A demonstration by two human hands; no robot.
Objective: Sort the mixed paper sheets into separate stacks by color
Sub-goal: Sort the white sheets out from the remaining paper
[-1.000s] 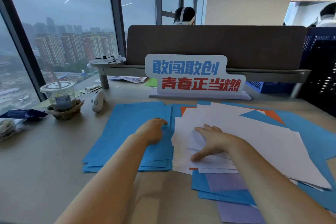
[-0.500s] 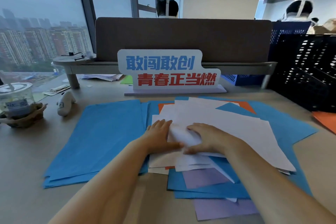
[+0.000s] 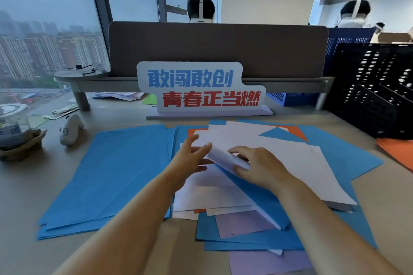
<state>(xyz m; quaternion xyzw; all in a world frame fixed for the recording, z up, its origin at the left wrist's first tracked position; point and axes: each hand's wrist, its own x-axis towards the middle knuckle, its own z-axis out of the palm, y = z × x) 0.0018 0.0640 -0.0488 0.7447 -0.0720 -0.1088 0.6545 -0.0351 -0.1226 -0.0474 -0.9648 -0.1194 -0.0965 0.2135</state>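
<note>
- Paper sheets lie in a mixed pile [image 3: 301, 163] on the table [image 3: 29, 185], centre to right: white on top, blue beneath, one orange corner at the far side, two purple sheets [image 3: 243, 223] at the near edge.
- One blue stack [image 3: 116, 174] is laid apart as its own heap, just left of the pile.
- One white sheet [image 3: 225, 158] is curled up off the pile between the two hands.
- Right hand [image 3: 259, 167]: the sheet's curled edge is pinched between thumb and bent fingers.
- Left hand [image 3: 190, 158]: fingers are held straight and spread, tips touching the same sheet's edge; nothing is gripped.
- One sign [image 3: 201, 89] is stood behind the pile; "敢闯敢创" is printed in blue, "青春正当燃" in red below it.
- One orange stack [image 3: 397, 152] is seen at the right edge, just in front of a black mesh crate [image 3: 375, 91].
- One lidded cup [image 3: 13, 125] and one white handheld device [image 3: 70, 129] are placed at the left; the cup's label cannot be read.
- Two heads [image 3: 201, 9] are seen beyond the partition [image 3: 219, 49].
</note>
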